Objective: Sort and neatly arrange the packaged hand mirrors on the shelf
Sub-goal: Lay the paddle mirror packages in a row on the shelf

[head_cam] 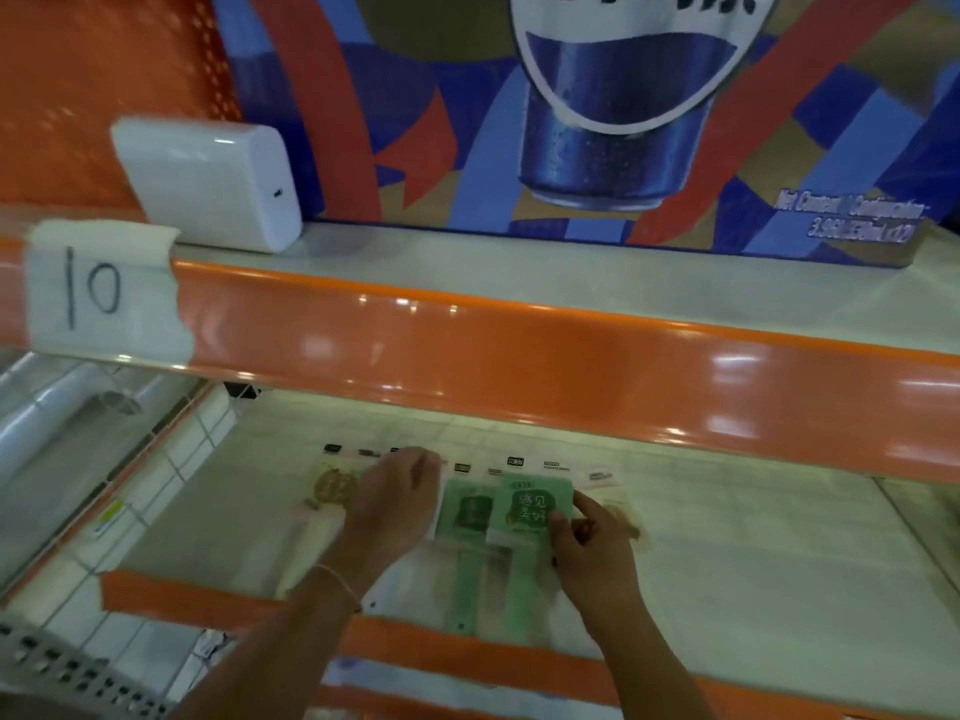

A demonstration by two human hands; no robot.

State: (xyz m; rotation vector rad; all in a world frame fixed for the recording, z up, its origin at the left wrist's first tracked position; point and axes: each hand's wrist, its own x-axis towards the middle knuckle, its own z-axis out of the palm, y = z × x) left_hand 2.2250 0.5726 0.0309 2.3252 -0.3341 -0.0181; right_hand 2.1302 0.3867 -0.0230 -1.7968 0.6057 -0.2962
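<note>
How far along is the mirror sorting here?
Midway. Two green packaged mirrors lie side by side, overlapping. The right hand pinches the right one's edge; the left hand rests on packs beside them. A brown mirror at left and another pack behind the right hand remain unaligned.

A pale shelf [753, 574] with an orange front edge carries flat packaged hand mirrors: two green ones [511, 517] overlapping mid-shelf, a tan one [330, 485] left.

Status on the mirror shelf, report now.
Left hand flat on the packs, right hand pinching the green packaged mirror. Second green mirror alongside, brown one far left. Nothing in the way.
</note>
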